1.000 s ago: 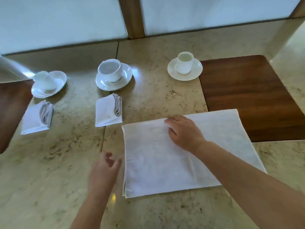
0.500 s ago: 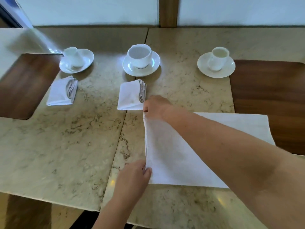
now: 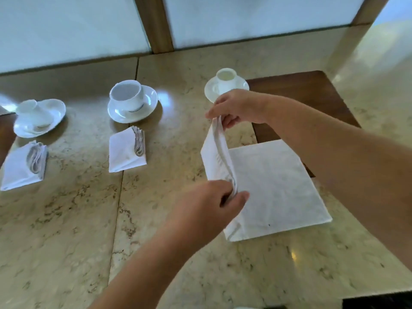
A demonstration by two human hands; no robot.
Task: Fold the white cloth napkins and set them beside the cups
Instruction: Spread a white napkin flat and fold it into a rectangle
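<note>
A white cloth napkin (image 3: pixel 276 188) lies on the marble table, its left edge lifted into a raised pleat. My right hand (image 3: pixel 238 108) pinches the far end of that pleat, just in front of the right cup (image 3: pixel 226 80) on its saucer. My left hand (image 3: pixel 214 204) pinches the near end. Two folded napkins lie flat: one (image 3: pixel 124 150) below the middle cup (image 3: pixel 127 95), another (image 3: pixel 22 168) below the left cup (image 3: pixel 33 112).
The marble tabletop (image 3: pixel 66 230) has a seam running front to back. A dark wooden inset (image 3: pixel 312 94) sits at the right behind the napkin, another at the far left edge. A frosted window with a wooden post (image 3: pixel 156 23) backs the table.
Both hands took hold of the napkin's left edge and lifted it off the table toward the right, forming a raised fold. The camera view shifted.
</note>
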